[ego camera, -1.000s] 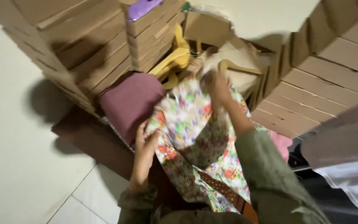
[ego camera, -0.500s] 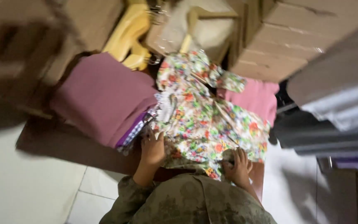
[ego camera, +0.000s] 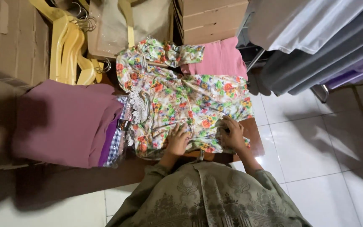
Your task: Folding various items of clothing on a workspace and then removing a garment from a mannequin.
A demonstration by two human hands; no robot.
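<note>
At the far left of the frame stand brown cardboard boxes [ego camera: 5, 38], partly in shadow. Just right of them, in the upper left, a bunch of yellow plastic hangers [ego camera: 69, 50] lies with metal hooks pointing up. Below the hangers, at centre left, sits a stack of folded mauve cloth [ego camera: 61, 120] with a purple layer and a checked edge showing on its right side.

In the middle lies a floral garment [ego camera: 181, 98], spread on a dark brown board [ego camera: 76, 176], its white lace trim next to the mauve stack. The left hand [ego camera: 177, 141] rests on the garment's lower edge, fingers curled and pressing the cloth. Just right of it, the right hand [ego camera: 231, 133] lies on the same hem, fingers bent and pinching a fold of the floral cloth.

Behind the garment, at upper centre, is a folded pink cloth [ego camera: 221, 59] below more boxes. At the upper right hang grey and white clothes [ego camera: 311, 33] over a white tiled floor [ego camera: 316, 138].
</note>
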